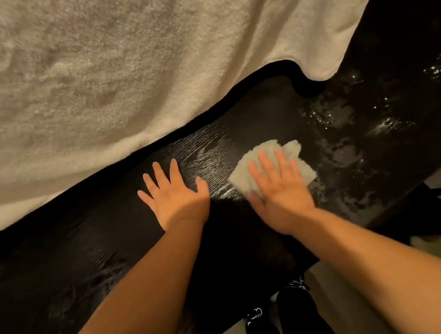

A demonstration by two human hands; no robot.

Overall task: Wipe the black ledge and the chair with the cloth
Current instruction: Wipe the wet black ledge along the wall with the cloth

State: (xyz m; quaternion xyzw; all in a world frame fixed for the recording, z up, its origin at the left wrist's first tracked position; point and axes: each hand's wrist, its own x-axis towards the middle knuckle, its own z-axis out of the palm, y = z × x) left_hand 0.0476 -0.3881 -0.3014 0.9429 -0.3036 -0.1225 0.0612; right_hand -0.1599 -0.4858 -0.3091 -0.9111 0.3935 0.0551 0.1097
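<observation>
Flat-fingered right hand (280, 193) presses crumpled white cloth (291, 150) onto long black wood-grain ledge (86, 250); left hand (174, 196) rests flat beside; wet spots (344, 152) lie rightward.

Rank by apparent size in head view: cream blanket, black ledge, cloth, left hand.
1. cream blanket
2. black ledge, a close second, partly hidden
3. left hand
4. cloth, partly under the right hand, so unsure

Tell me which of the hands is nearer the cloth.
Right. The right hand presses flat on the cloth. The left hand rests on the black ledge to the cloth's left, not touching it.
</observation>
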